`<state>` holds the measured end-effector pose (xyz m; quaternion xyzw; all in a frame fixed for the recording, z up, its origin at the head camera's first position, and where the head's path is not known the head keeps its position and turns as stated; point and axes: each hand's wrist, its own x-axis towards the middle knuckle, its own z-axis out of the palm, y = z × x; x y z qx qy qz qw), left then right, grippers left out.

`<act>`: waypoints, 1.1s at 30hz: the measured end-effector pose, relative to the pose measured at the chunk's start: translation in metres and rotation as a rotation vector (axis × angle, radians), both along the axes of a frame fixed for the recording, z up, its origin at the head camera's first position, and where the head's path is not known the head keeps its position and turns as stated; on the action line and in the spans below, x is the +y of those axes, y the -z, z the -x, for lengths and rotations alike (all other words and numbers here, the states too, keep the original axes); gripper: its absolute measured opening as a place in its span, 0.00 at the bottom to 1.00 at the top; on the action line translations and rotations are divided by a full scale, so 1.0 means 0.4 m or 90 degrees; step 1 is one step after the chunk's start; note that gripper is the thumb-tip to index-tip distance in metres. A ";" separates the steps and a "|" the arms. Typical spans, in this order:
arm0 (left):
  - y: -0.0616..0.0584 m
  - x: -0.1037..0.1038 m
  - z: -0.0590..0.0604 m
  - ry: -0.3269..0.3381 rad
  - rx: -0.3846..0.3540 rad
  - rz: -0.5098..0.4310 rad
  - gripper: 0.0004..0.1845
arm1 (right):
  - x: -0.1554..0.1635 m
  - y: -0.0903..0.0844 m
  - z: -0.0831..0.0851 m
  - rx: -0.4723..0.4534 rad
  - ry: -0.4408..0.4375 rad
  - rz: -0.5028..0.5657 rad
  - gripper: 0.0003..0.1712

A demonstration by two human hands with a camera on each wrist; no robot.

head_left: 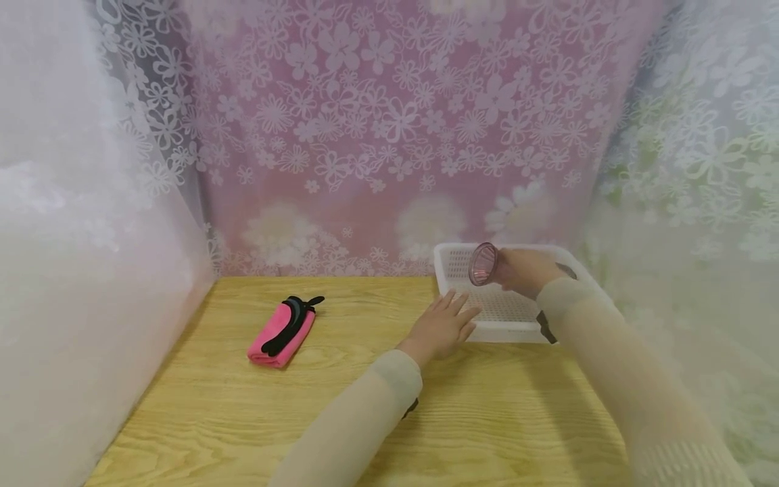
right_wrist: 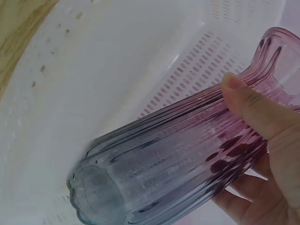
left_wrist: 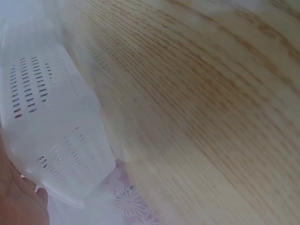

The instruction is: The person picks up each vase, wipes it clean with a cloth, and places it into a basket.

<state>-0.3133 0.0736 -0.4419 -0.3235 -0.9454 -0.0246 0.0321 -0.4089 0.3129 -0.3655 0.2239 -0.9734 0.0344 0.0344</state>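
Observation:
My right hand (head_left: 526,270) grips a ribbed glass vase (right_wrist: 164,150) round its upper body, thumb on one side and fingers curled under the other. The vase fades from pink at its flared mouth to blue-grey at its base. It is held tilted nearly on its side over a white perforated plastic basket (head_left: 487,331), mouth towards the left in the head view. My left hand (head_left: 438,328) is at the basket's front left corner with its fingers extended and spread, holding nothing. Whether it touches the rim is unclear.
On the left of the wooden table (head_left: 365,399) lies a folded pink cloth (head_left: 268,335) with a black curved item (head_left: 286,335) on top. Flowered sheeting (head_left: 389,135) hangs behind the table and along both sides. The basket stands against the back at the right.

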 end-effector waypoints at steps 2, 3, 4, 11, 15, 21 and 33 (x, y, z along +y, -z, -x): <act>0.001 -0.003 -0.001 -0.002 -0.006 -0.002 0.28 | 0.005 0.020 0.014 -0.004 -0.013 0.014 0.35; 0.003 -0.004 -0.001 -0.002 -0.009 -0.004 0.28 | 0.006 0.028 0.019 -0.013 -0.015 0.022 0.37; 0.004 -0.004 -0.001 -0.003 -0.010 -0.004 0.28 | 0.005 0.035 0.022 -0.028 -0.004 0.042 0.37; 0.003 -0.008 -0.004 -0.001 -0.007 -0.005 0.28 | 0.009 0.062 0.024 -0.052 0.012 0.014 0.24; 0.002 -0.008 -0.006 -0.001 -0.009 0.001 0.28 | 0.024 0.087 0.027 -0.026 -0.002 0.000 0.32; -0.001 -0.009 -0.009 0.003 -0.005 0.001 0.28 | 0.027 0.117 0.024 0.007 0.000 -0.034 0.29; -0.009 -0.007 -0.016 0.007 0.011 -0.017 0.28 | 0.008 0.115 -0.002 0.005 0.008 -0.097 0.34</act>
